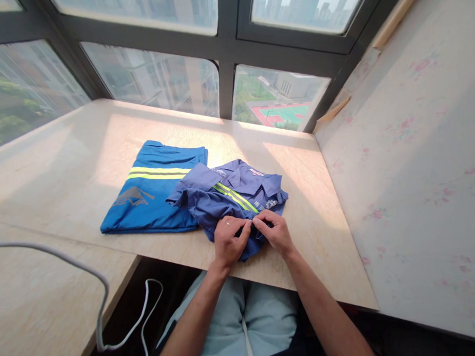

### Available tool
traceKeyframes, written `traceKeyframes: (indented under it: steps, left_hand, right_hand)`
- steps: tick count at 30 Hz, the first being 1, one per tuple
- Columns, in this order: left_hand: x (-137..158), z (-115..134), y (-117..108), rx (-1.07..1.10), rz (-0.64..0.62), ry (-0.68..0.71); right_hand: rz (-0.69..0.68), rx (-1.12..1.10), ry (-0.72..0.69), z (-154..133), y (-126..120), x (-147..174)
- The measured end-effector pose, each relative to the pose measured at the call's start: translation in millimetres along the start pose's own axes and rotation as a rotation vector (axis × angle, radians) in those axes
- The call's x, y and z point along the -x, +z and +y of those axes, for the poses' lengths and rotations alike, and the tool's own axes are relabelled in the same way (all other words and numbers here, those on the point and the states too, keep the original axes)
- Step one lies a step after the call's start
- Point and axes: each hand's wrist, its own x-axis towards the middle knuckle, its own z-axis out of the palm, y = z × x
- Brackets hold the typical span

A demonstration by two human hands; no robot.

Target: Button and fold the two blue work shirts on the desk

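A dark blue work shirt (238,186) with a collar and a yellow-and-grey reflective stripe lies bunched on the table in front of me. My left hand (230,237) pinches its near part between thumb and index finger. Close beside it, my right hand (274,230) pinches the same fabric, the fingertips of both hands almost meeting. Whatever small detail sits between the fingertips is too small to make out. To the left, a brighter blue folded garment (161,191) with a yellow reflective stripe and a grey logo lies flat, its right side partly under the shirt.
The pale table (307,238) ends at my lap, with a second surface (38,300) on the left. A white cable (101,285) hangs over that side. Windows with a dark frame (227,86) stand behind the table. A floral wall (416,176) borders it on the right.
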Motion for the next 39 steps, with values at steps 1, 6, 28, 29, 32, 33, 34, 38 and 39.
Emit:
traceKeyframes:
  steps: [1,6,28,29,32,33,34,38,39]
  left_hand:
    - [0.5,-0.3,0.2,-0.009,0.003,0.004]
    - [2.5,-0.4,0.1,-0.015,0.007,0.006]
    - [3.6,1.0,-5.6,0.103,0.208,-0.279]
    - [3.7,1.6,-6.2,0.126,0.216,-0.288]
    - [4.9,3.3,-7.8,0.169,0.228,-0.299]
    - [5.4,3.8,-8.2,0.172,0.229,-0.299]
    - [6.1,4.2,-8.5,0.172,0.235,-0.297]
    - [8.6,4.5,-10.2,0.14,0.308,-0.263]
    - [9.2,4.1,-10.7,0.127,0.336,-0.252]
  right_hand:
    - [0.004,-0.005,0.013,0.1,0.3,-0.1]
    - [-0.009,-0.053,0.076,0.2,0.6,-0.9]
    - [0.21,-0.073,0.187,-0.9,-7.0,-2.7]
    - [0.213,-0.103,0.193,-0.2,-7.2,-2.7]
    - [0.246,-0.234,0.236,2.3,-6.3,-2.9]
    - [0.261,-0.288,0.255,2.8,-5.9,-3.0]
    - [0.277,-0.343,0.273,2.9,-5.6,-3.3]
    - [0.326,-0.529,0.306,-0.8,-5.4,-4.3]
    - [0.335,-0.565,0.308,-2.2,-5.7,-4.5]
